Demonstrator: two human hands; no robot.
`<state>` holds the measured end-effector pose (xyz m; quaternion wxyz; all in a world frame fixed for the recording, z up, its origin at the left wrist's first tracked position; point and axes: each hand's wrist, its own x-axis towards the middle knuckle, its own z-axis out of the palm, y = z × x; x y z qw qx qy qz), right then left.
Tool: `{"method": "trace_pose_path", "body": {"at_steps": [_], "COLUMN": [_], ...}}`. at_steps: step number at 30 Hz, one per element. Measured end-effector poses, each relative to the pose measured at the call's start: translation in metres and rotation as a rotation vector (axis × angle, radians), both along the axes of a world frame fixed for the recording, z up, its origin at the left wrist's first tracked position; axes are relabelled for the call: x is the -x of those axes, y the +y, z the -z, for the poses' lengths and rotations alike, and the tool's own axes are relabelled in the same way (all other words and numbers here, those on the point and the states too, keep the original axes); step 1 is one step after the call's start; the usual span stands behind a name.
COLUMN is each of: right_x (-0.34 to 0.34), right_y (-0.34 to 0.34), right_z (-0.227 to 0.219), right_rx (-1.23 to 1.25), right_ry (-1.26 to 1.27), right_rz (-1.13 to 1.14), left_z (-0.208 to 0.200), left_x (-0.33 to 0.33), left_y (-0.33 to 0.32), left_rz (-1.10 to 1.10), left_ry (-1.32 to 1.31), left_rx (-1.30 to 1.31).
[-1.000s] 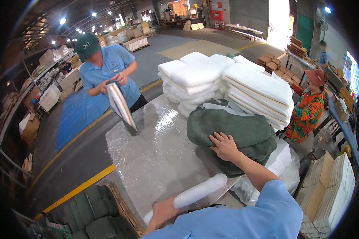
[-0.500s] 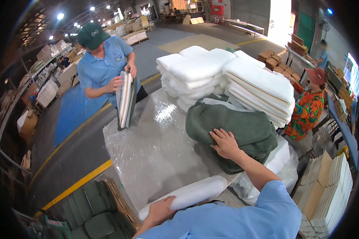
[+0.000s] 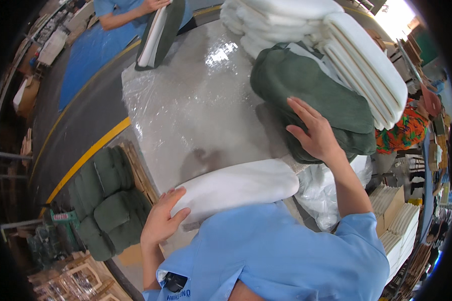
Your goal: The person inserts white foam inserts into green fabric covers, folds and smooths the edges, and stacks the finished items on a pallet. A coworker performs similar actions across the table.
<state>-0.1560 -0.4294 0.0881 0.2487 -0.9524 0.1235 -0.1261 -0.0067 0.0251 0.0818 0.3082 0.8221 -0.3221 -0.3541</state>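
Note:
A white foam pad (image 3: 236,188) lies along the near edge of the plastic-covered table (image 3: 196,120), close against my body. At its left end is my left hand (image 3: 165,215), fingers apart, its fingertips touching the pad. To the right sits a pile of dark green fabric covers (image 3: 306,85). My right hand (image 3: 314,128) is spread at the pile's near left side, thumb out, with nothing in its grasp; whether its palm presses the fabric I cannot tell. Behind the covers rise stacks of thick white pads (image 3: 369,65).
Across the table a co-worker's hand (image 3: 153,5) holds a green and white folded piece (image 3: 158,37). Stacked green cushions (image 3: 108,200) stand at the lower left. Clear plastic wrapping (image 3: 321,200) hangs at the right, near stacked white boards (image 3: 399,226). Another person wears an orange patterned top (image 3: 402,133).
The view has tipped down toward the table. My left hand has loosened from around the pad's end, its fingers now spread. My right hand has turned and lifted somewhat at the green covers.

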Motion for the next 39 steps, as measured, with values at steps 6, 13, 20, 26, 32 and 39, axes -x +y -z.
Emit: {"method": "trace_pose_path", "body": {"at_steps": [6, 13, 20, 26, 32, 39], "right_x": [0.033, 0.049, 0.067, 0.081, 0.056, -0.039], "right_y": [0.025, 0.009, 0.017, 0.060, 0.051, 0.000], "right_z": [-0.004, 0.003, 0.011, 0.057, 0.060, 0.016], "right_rx": [-0.303, -0.301, -0.433, -0.383, -0.384, 0.290], "right_ry": [0.361, 0.388, 0.452, 0.598, 0.683, 0.013], "right_rz": [-0.311, -0.278, -0.292, -0.362, -0.329, -0.045], "left_z": [0.013, 0.054, 0.071, 0.074, 0.088, 0.086], "left_x": [0.044, 0.059, 0.056, 0.051, 0.056, 0.052], "left_y": [0.008, -0.024, -0.050, -0.050, -0.043, -0.042], "left_rz": [0.175, 0.223, 0.180, 0.150, 0.171, 0.136], "left_ry": [-0.205, -0.413, -0.507, -0.511, -0.565, -0.536], "left_rx": [-0.113, -0.177, -0.140, -0.070, -0.053, -0.068]}}
